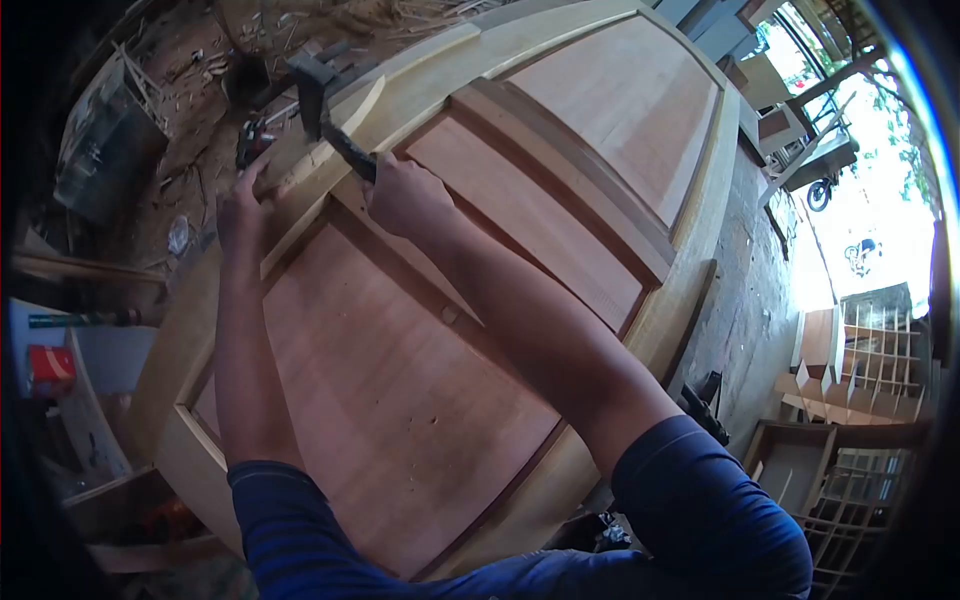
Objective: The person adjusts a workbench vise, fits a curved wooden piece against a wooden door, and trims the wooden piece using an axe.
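Observation:
A wooden panel door (400,400) lies flat across the work area, with pale frame rails around reddish inset panels. My right hand (410,197) is closed round the dark handle of a hammer (345,150), whose head is raised over the door's left edge. At that edge my left hand (245,208) has its fingers bent beside the pale side rail (310,180); whatever they pinch is hidden. A thin curved pale strip of wood (362,108) stands along the rail near the hammer. A thick wooden bar (570,170) lies across the door's middle.
Wood scraps and shavings litter the floor (190,85) at upper left, near a dark box-like object (108,160). A white open box (100,380) holds a red item at left. Wooden frames (800,450) stand at lower right. A motorcycle wheel (819,195) shows outside.

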`<state>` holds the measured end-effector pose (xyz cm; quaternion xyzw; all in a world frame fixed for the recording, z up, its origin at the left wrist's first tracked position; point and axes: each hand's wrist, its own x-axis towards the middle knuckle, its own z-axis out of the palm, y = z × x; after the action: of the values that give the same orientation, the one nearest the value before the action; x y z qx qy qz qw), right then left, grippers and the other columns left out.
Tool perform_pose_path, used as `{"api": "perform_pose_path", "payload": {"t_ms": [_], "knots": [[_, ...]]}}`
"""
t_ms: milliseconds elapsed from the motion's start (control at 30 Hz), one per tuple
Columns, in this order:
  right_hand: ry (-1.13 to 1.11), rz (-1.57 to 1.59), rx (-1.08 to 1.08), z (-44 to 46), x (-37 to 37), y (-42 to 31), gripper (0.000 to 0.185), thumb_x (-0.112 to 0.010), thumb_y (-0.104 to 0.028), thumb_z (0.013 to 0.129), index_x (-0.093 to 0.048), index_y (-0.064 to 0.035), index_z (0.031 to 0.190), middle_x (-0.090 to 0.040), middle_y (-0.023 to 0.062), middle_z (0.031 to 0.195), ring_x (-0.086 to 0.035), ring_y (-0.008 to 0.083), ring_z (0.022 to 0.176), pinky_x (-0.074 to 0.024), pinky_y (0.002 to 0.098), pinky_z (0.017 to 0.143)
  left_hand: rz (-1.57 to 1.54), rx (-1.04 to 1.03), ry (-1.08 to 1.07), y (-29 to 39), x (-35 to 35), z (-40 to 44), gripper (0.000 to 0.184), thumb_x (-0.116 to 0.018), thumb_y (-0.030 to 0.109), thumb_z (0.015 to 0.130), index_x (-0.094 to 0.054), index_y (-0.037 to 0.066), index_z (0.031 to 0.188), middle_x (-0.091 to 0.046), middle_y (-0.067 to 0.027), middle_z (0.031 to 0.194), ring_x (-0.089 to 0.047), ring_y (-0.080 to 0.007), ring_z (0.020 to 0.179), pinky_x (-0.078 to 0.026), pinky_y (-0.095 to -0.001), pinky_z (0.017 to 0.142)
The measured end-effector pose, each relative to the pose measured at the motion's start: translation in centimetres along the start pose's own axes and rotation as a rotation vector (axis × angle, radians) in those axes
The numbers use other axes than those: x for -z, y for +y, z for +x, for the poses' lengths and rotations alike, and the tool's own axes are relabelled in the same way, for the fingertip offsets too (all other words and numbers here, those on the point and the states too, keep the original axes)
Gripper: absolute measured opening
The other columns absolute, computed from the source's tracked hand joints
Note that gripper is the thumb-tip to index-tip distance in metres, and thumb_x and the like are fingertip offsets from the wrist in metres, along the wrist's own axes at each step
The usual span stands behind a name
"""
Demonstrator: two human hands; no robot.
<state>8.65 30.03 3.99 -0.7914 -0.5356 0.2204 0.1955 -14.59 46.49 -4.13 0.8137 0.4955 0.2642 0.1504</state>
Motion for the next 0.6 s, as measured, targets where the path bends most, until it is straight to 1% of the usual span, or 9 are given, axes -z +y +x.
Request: {"api": "perform_pose_path", "payload": {"t_ms": [33, 100, 133, 233, 300, 333, 433, 533, 600], "knots": [[-0.002, 0.000, 0.018, 0.3, 0.6, -0.1, 0.045, -0.060, -0.039, 0.106, -0.060, 0.0015, 0.128, -0.074, 0.0307, 0.112, -0.072, 0.0497, 0.106, -0.0562, 0.0575, 0.094, -0.029, 0.040, 0.007, 0.2, 0.4, 0.2, 0.061, -0.086, 0.029, 0.088, -0.066, 0.024, 0.145, -0.075, -0.0105, 0.131, -0.071, -0.0367, 0.120, -0.055, -0.0475, 0.102], [-0.004, 0.013, 0.025, -0.9, 1.2, 0.9, 0.045, -0.059, -0.039, 0.107, -0.061, 0.0009, 0.128, -0.074, 0.0303, 0.112, -0.072, 0.0490, 0.107, -0.0558, 0.0574, 0.094, 0.014, 0.002, 0.020, 0.7, 0.4, 0.0, 0.063, -0.087, 0.026, 0.087, -0.065, 0.022, 0.146, -0.074, -0.0120, 0.134, -0.070, -0.0378, 0.122, -0.056, -0.0477, 0.100], [-0.005, 0.072, 0.000, -1.6, 1.3, 1.5, 0.045, -0.060, -0.040, 0.107, -0.061, 0.0008, 0.127, -0.075, 0.0280, 0.108, -0.072, 0.0467, 0.103, -0.0551, 0.0558, 0.095, 0.030, -0.015, 0.018, 0.7, 0.3, 0.2, 0.064, -0.087, 0.026, 0.086, -0.065, 0.022, 0.146, -0.074, -0.0122, 0.135, -0.070, -0.0381, 0.123, -0.056, -0.0475, 0.100], [0.016, 0.288, 0.028, -3.9, 0.0, 5.0, 0.043, -0.061, -0.041, 0.108, -0.061, 0.0008, 0.117, -0.074, 0.0226, 0.093, -0.075, 0.0364, 0.085, -0.0588, 0.0499, 0.081, 0.148, -0.084, 0.093, 1.4, -1.3, 1.1, 0.060, -0.086, 0.027, 0.089, -0.066, 0.020, 0.145, -0.074, -0.0116, 0.135, -0.068, -0.0367, 0.129, -0.053, -0.0474, 0.107], [0.021, 0.414, -0.041, -5.4, -0.1, 6.8, 0.041, -0.062, -0.042, 0.108, -0.060, -0.0006, 0.110, -0.070, 0.0173, 0.083, -0.072, 0.0282, 0.072, -0.0574, 0.0449, 0.069, 0.212, -0.193, 0.195, 2.8, -3.5, 2.2, 0.057, -0.085, 0.027, 0.090, -0.067, 0.018, 0.143, -0.075, -0.0122, 0.134, -0.067, -0.0354, 0.130, -0.050, -0.0486, 0.111], [0.033, 0.472, -0.079, -6.1, 0.5, 7.5, 0.041, -0.063, -0.042, 0.108, -0.059, -0.0013, 0.107, -0.068, 0.0147, 0.078, -0.070, 0.0241, 0.066, -0.0567, 0.0424, 0.063, 0.183, -0.193, 0.186, 3.5, -4.8, 3.4, 0.056, -0.084, 0.028, 0.091, -0.067, 0.017, 0.143, -0.075, -0.0128, 0.134, -0.067, -0.0348, 0.130, -0.048, -0.0493, 0.112], [0.043, 0.638, -0.207, -8.2, 2.7, 7.7, 0.040, -0.062, -0.042, 0.109, -0.057, -0.0037, 0.101, -0.064, 0.0089, 0.072, -0.066, 0.0158, 0.058, -0.0520, 0.0376, 0.053, 0.121, -0.227, 0.158, 5.5, -8.0, 6.6, 0.054, -0.084, 0.029, 0.092, -0.067, 0.014, 0.141, -0.075, -0.0145, 0.133, -0.067, -0.0335, 0.129, -0.045, -0.0510, 0.115], [0.175, 0.525, -0.139, -7.0, 2.0, 9.6, 0.041, -0.064, -0.041, 0.108, -0.059, -0.0013, 0.100, -0.064, 0.0125, 0.068, -0.067, 0.0248, 0.058, -0.0534, 0.0444, 0.057, 0.124, -0.304, 0.185, 6.8, -9.5, 8.2, 0.053, -0.083, 0.030, 0.092, -0.066, 0.013, 0.140, -0.074, -0.0143, 0.136, -0.068, -0.0329, 0.128, -0.046, -0.0509, 0.113], [0.347, 0.399, -0.002, -4.9, 3.0, 9.9, 0.041, -0.064, -0.040, 0.107, -0.059, -0.0003, 0.100, -0.065, 0.0170, 0.069, -0.067, 0.0339, 0.058, -0.0533, 0.0491, 0.060, 0.074, -0.229, 0.143, 7.9, -9.2, 8.1, 0.052, -0.082, 0.030, 0.093, -0.067, 0.014, 0.140, -0.073, -0.0138, 0.137, -0.068, -0.0334, 0.128, -0.047, -0.0499, 0.112]]}}
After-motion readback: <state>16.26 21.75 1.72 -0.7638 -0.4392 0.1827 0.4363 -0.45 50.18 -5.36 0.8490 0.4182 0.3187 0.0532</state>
